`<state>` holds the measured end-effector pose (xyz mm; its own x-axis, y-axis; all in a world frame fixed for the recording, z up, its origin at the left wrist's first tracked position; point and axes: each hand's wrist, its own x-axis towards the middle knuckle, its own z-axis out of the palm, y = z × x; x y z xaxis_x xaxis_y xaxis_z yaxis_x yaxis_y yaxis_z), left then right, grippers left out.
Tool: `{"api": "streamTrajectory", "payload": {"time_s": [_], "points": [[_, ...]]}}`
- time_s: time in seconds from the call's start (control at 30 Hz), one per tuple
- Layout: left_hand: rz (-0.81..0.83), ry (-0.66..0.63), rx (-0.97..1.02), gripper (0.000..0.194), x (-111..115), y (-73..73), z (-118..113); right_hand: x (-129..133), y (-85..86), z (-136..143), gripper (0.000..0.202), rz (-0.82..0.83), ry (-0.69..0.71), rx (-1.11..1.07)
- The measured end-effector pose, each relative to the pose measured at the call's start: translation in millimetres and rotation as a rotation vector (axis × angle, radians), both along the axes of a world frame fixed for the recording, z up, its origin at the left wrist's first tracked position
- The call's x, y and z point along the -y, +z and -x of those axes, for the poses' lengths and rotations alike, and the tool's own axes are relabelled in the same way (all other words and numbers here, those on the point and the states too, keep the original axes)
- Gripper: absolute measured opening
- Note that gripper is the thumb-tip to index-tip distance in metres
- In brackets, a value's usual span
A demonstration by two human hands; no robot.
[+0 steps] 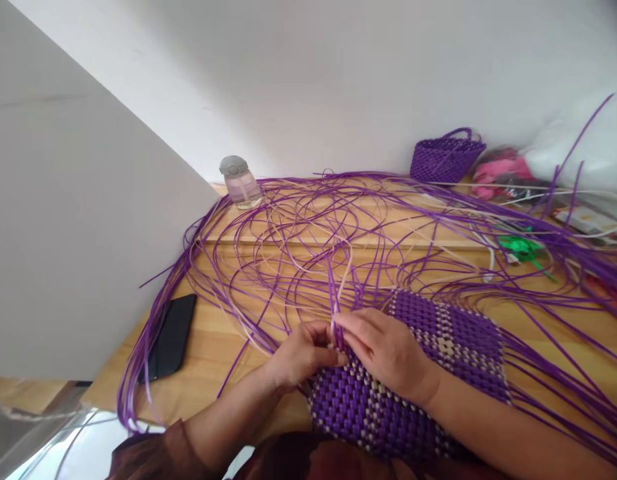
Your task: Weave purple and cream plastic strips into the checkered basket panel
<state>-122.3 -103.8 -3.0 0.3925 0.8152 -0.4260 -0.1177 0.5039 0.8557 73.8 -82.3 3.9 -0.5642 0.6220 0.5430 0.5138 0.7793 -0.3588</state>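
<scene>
A purple and beige woven piece point(453, 340) lies on the table at the near edge, with long loose strands running out from its sides. At its left part my left hand point(305, 353) is closed, thumb pressed on the weave and fingers pinching strands. Close beside it, my right hand point(388, 350) is closed too, its fingertips gripping several upright purple and beige strands point(335, 300). The exact crossing of the strands is hidden between my fingers. Part of the weave is covered by my right hand and forearm.
Loose strands point(308, 233) spread in loops over the wooden table point(213, 347). A lidded clear bottle point(242, 183) and a small purple basket point(443, 159) stand at the back. A black phone point(171, 337) lies left; a green item point(521, 247) and plastic bags point(583, 150) are right.
</scene>
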Motion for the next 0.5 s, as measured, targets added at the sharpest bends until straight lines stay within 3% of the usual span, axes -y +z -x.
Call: {"api": "streamTrajectory", "payload": {"time_s": [0.17, 0.27, 0.33, 0.43, 0.5], "points": [[0.0, -0.034, -0.04, 0.041, 0.2, -4.3, 3.8, -7.0, 10.7, -7.4, 0.023, -0.303, 0.11, 0.088], [-0.006, -0.069, -0.078, 0.04, 0.2, -5.5, 7.2, -4.9, 18.1, -12.8, 0.025, -0.365, 0.137, 0.201], [0.02, -0.084, -0.09, 0.041, 0.1, -4.5, 8.3, -0.3, 23.5, -13.6, 0.021, -0.276, 0.085, 0.342], [0.061, -0.137, -0.074, 0.041, -0.7, -1.2, 7.6, 7.5, 33.1, -10.4, 0.013, 0.018, -0.057, 0.525], [0.063, -0.166, -0.076, 0.04, -1.1, 1.9, 6.4, 11.1, 39.7, -7.4, 0.013, 0.219, -0.096, 0.538]]}}
